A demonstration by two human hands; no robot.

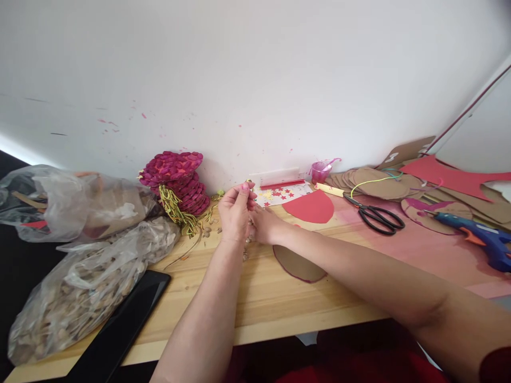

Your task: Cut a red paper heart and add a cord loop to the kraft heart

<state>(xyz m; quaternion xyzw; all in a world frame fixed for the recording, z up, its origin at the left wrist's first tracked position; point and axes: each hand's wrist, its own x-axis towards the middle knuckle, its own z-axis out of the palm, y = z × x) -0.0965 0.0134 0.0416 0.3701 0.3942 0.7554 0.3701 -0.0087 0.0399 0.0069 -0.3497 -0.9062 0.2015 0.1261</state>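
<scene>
My left hand [235,213] is raised over the middle of the wooden table [279,314], its thumb and fingers pinched on something too small to make out. Just to its right, my right hand [268,223] is lower, with its fingers mostly hidden behind the left hand. Small brown pieces [246,256] show beneath and between the hands. A brown cardboard disc [301,264] with a dark pink edge lies under my right forearm. Behind it is a red paper piece [310,206], beside a white sheet with red and yellow stars [281,194].
Magenta stacked pieces [175,170] with yellow-green strings stand at the back left. Plastic bags [88,287] and a black tablet-like slab [123,319] lie left. Right are black scissors [381,219], cardboard discs [371,182], a pink cup [320,172] and a blue glue gun [479,234].
</scene>
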